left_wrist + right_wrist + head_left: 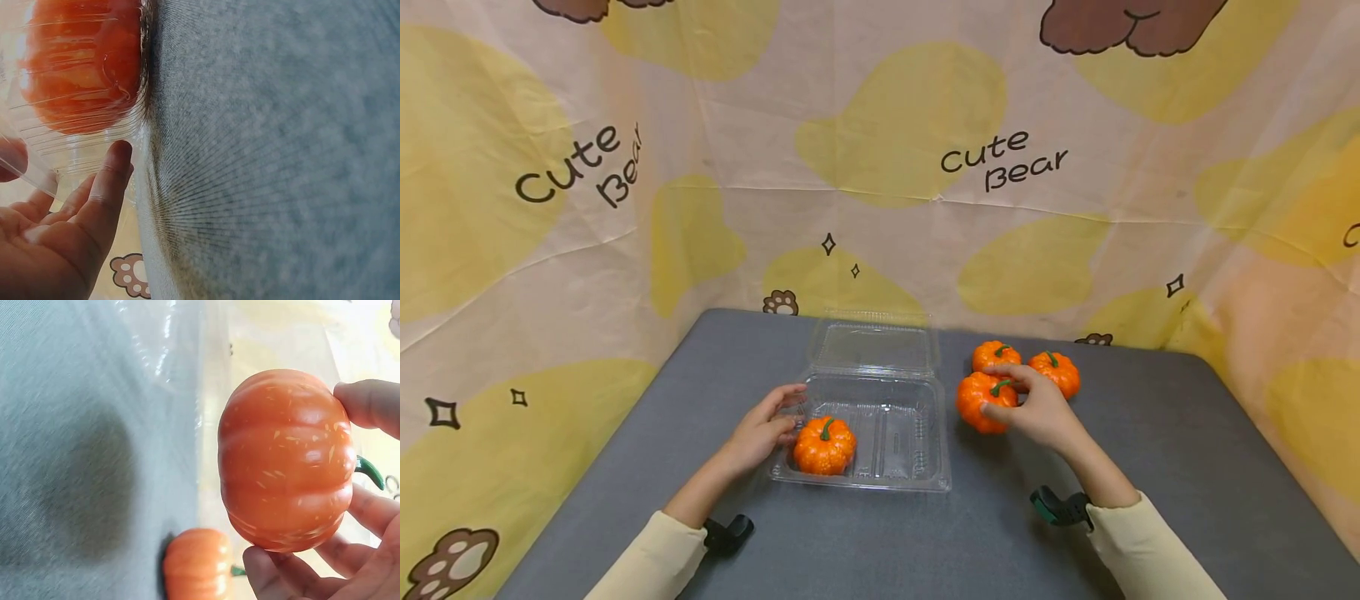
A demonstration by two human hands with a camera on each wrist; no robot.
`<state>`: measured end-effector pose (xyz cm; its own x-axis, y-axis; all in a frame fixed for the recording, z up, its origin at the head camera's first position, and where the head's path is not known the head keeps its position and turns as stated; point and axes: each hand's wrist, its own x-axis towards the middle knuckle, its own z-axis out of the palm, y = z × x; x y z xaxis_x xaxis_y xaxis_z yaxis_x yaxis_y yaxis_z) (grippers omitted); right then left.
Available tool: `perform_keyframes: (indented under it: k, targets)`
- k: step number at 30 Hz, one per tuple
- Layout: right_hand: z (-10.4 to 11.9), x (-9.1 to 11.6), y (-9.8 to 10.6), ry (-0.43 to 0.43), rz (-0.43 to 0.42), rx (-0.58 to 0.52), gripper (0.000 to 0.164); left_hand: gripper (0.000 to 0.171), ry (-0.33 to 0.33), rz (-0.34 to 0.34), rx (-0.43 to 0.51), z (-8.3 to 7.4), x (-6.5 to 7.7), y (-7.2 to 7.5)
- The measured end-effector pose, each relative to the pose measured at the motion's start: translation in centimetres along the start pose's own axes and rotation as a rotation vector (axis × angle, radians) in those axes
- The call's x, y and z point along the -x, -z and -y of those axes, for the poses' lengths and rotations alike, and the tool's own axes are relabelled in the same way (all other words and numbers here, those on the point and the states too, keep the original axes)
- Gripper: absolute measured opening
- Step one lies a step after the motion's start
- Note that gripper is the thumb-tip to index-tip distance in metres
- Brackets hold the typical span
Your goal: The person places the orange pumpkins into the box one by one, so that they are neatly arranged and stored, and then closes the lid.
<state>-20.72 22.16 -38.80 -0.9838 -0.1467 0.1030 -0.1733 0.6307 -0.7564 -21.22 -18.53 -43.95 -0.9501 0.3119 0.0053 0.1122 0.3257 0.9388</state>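
One pumpkin (824,447) occupies the near-left corner of the clear container (897,442); the transparent lid (874,346), open at its rear, is hard to make out. Your right hand (1045,408) clamps the held pumpkin (977,396) between thumb and fingers, right of the container, partly hiding the back pumpkin (992,355) and outer pumpkin (1064,375). Your left hand (762,432) has its fingers extended, apart, at the container's left wall. "Cute Bear" is legible on the backdrop (880,125) behind the container; lettering far right of it is cut off.
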Motion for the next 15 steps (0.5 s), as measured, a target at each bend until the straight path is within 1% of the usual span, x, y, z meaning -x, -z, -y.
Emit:
perform_keyframes:
  k: [7, 11, 15]
  targets:
    - [1.9, -0.1, -0.5, 0.069, 0.023, -0.015, 0.051, 0.05, 0.006, -0.006, -0.006, 0.0, 0.0, 0.0]
    - [2.9, -0.2, -1.0, 0.097, 0.039, -0.018, 0.049, 0.05, 0.007, -0.001, -0.003, -0.1, 0.0, 0.0]
    - [3.9, -0.2, -1.7, 0.135, 0.07, -0.046, 0.048, 0.05, 0.012, 0.002, 0.0, -0.2, 0.1, 0.0]
